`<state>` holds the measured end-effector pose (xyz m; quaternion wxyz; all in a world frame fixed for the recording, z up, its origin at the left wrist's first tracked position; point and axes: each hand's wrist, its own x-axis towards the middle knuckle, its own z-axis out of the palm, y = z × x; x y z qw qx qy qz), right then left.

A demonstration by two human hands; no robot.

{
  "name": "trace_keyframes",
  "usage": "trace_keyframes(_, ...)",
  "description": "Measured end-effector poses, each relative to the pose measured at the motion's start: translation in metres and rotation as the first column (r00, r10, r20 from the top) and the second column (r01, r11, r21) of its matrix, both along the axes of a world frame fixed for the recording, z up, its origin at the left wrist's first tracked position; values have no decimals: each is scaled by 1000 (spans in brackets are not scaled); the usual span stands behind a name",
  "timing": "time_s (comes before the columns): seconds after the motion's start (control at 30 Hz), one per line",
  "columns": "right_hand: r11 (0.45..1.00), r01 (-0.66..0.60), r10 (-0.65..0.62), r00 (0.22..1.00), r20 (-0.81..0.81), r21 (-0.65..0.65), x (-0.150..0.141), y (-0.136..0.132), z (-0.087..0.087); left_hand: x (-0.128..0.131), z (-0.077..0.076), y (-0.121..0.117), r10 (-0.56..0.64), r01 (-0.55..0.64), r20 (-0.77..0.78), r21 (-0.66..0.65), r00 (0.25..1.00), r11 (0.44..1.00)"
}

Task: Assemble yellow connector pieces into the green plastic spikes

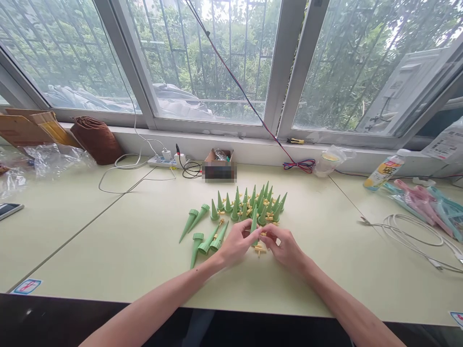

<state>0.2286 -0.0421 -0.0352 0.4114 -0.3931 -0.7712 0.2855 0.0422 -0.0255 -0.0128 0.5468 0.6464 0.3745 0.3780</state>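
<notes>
My left hand (237, 243) is closed around a green plastic cone spike (254, 222), held upright near the table's middle. My right hand (285, 246) pinches a small yellow fitting (264, 234) right beside the base of that cone. Under the hands lies another yellow fitting (259, 249). Just beyond stands a cluster of several green cones with yellow parts (253, 205). Left of my left hand, several green spikes (202, 231) lie flat on the pale green table (126, 241).
A power strip with white cables (162, 161) and a small cardboard box (219, 166) sit by the window sill. At right lie a white cable coil (412, 229), a bottle (385, 173) and pink and teal plastic items (430, 202). A phone (9, 209) rests far left.
</notes>
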Motion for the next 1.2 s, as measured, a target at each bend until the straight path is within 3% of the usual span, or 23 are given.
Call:
trace_keyframes(0.3, 999, -7, 8, 1000, 14, -45, 2, 3, -4, -1, -2, 0, 2, -2, -29, -2, 1000, 1000)
trace_keyframes(0.8, 1000, 1, -2, 1000, 24, 24, 0, 1, 0, 0, 1, -1, -3, 3, 3, -45, 1000, 999)
trace_keyframes(1.2, 999, -34, 35, 998, 45, -18, 1, 1, -1, -1, 0, -2, -7, 8, 16, -36, 1000, 999)
